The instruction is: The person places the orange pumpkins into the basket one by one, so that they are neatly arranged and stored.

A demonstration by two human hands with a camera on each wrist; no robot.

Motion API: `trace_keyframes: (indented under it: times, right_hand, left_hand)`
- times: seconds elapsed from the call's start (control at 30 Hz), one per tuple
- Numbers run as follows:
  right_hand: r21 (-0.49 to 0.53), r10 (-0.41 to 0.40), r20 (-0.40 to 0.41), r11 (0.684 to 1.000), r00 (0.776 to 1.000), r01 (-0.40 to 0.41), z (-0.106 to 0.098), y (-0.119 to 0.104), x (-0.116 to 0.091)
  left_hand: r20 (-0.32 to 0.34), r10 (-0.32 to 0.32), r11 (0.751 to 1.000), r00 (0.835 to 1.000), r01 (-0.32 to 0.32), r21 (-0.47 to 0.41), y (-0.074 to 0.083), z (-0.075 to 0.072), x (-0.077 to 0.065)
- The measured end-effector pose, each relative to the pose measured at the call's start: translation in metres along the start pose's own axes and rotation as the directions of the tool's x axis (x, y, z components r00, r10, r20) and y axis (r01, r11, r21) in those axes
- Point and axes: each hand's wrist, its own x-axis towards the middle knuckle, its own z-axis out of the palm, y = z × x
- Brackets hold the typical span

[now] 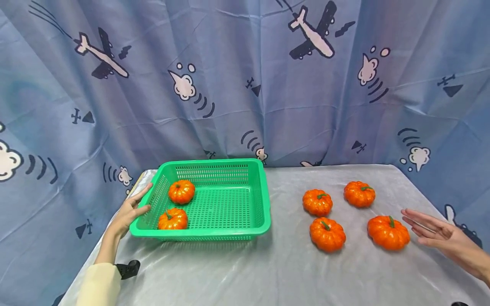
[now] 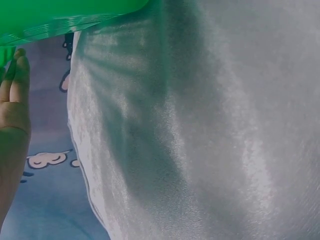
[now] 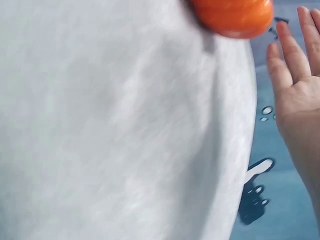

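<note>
My left hand (image 1: pixel 128 212) rests at the left rim of a green plastic basket (image 1: pixel 214 233), its fingers extended and the thumb over the edge. In the left wrist view, those fingers (image 2: pixel 19 85) look straight beside the basket's green side (image 2: pixel 65 15). Two shiny orange pumpkins, one behind (image 1: pixel 181 192) and one in front (image 1: pixel 173 219), sit in the basket's left part. My right hand (image 1: pixel 440 231) is held with fingers spread and nothing in it, just right of another orange pumpkin (image 1: pixel 388 233) with a green stem. The right wrist view shows its open palm (image 3: pixel 300 97) beside a pumpkin (image 3: pixel 235 17).
On the grey-white covered table (image 1: pixel 291 272) lie more pumpkins, one at front (image 1: pixel 327 235), one behind it (image 1: pixel 317 202) and one farther back (image 1: pixel 359 194). A blue curtain (image 1: pixel 229 76) with aeroplane prints hangs behind the table and beside both its sides.
</note>
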Motion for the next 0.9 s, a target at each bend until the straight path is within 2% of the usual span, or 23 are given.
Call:
trace_keyframes:
  times: [0.1, 0.23, 0.33, 0.4, 0.53, 0.63, 0.83, 0.9]
  right_hand:
    - [0.042, 0.029, 0.017, 0.999, 0.999, -0.030, -0.001, 0.009, -0.003]
    - [0.113, 0.112, 0.065, 0.986, 0.992, -0.119, 0.000, 0.017, -0.003]
    - [0.083, 0.198, 0.059, 0.976, 0.978, -0.202, 0.005, 0.018, -0.002]
    - [0.012, 0.235, 0.034, 0.972, 0.972, -0.235, 0.010, 0.018, 0.000]
    - [-0.129, 0.216, 0.000, 0.968, 0.976, -0.215, 0.018, 0.014, 0.005]
    - [-0.176, 0.192, -0.003, 0.966, 0.981, -0.189, 0.023, 0.011, 0.010]
    - [-0.122, 0.211, -0.006, 0.970, 0.978, -0.210, 0.030, 0.010, 0.014]
    - [-0.135, 0.198, -0.009, 0.971, 0.980, -0.197, 0.031, 0.010, 0.016]
  left_hand:
    - [0.003, -0.003, 1.000, 1.000, 0.003, 0.003, -0.001, 0.001, -0.001]
    - [0.003, -0.007, 1.000, 1.000, 0.007, 0.007, -0.002, 0.001, -0.001]
    - [0.001, -0.012, 1.000, 1.000, 0.012, 0.012, -0.001, 0.001, 0.000]
    - [-0.002, -0.009, 1.000, 1.000, 0.009, 0.008, 0.000, 0.001, 0.001]
    - [-0.008, 0.005, 1.000, 1.000, -0.005, -0.015, 0.000, -0.001, 0.001]
    - [-0.009, 0.004, 1.000, 1.000, -0.004, -0.015, 0.000, -0.001, 0.000]
    - [-0.008, -0.005, 1.000, 1.000, 0.005, -0.023, 0.000, 0.000, 0.000]
    - [-0.010, -0.009, 1.000, 1.000, 0.009, -0.018, 0.000, 0.001, 0.000]
